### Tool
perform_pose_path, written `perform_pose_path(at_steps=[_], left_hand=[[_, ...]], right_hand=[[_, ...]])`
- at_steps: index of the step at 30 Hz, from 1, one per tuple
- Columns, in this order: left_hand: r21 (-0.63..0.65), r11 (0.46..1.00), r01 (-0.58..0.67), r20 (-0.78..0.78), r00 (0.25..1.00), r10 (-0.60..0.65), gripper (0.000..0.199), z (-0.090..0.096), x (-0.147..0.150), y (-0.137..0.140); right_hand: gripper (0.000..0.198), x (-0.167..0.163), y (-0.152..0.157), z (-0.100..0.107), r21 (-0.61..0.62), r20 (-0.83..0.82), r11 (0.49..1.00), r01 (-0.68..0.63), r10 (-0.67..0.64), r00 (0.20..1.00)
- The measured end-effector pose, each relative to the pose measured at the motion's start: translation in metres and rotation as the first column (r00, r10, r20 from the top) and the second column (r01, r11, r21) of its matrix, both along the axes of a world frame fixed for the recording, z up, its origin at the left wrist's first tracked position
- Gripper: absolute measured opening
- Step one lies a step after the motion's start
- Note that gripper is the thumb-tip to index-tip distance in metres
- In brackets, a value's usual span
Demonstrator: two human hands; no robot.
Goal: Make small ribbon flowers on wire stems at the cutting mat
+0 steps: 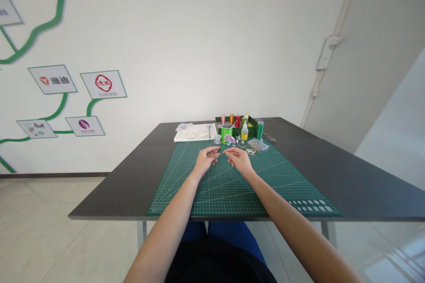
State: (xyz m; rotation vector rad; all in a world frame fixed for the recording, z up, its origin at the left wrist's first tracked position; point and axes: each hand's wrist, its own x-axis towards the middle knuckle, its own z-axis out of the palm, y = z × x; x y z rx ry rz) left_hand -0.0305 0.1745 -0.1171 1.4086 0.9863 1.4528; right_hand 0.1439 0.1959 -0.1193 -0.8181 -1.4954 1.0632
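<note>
Above the green cutting mat, my left hand is closed in a pinch, with a small dark item at its fingertips, too small to name. Close beside it, my right hand pinches with thumb and forefinger; a thin, pale bit seems to show at the tips, but I cannot make it out. Just beyond the hands lie a pink-purple flower and white-handled scissors. A bright green tin stands behind the flower, with a small white spool to its left.
At the back, a dark green box holds several colored thread spools. Near it are a yellow glue bottle, a green spool, a clear flat case and pliers. A patterned white sheet lies back left on the black table.
</note>
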Motion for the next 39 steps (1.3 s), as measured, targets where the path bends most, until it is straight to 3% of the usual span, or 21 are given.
perform_pose_path(at_steps=[39], left_hand=[[0.092, 0.995, -0.034, -0.1, 0.994, 0.043, 0.031, 0.0001, 0.0021, -0.0009]], right_hand=[[0.031, -0.004, 0.0002, -0.0038, 0.014, 0.018, 0.997, -0.071, 0.071, 0.997]])
